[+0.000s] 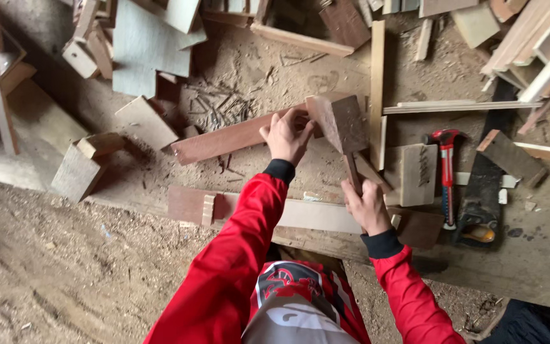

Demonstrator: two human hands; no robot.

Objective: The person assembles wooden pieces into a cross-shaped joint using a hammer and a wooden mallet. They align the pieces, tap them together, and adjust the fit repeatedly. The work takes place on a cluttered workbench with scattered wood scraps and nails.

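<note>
The right hand (367, 205) is closed around the thin handle of a wooden mallet (340, 124), whose big blocky head is raised above the workbench (529, 267), just beside the left hand (288, 135). The left hand has its fingers curled over the upper end of a long reddish board (224, 141), which lies slanting across the sawdust-covered bench, its top end touching the mallet head. Below it, a second flat board (192, 205) lies along the bench edge with a small wooden block on it. To the right lie a red-handled claw hammer (447, 172) and, just past it, a handsaw (482, 204) with a dark blade. Offcuts and planks are scattered at the back
</note>
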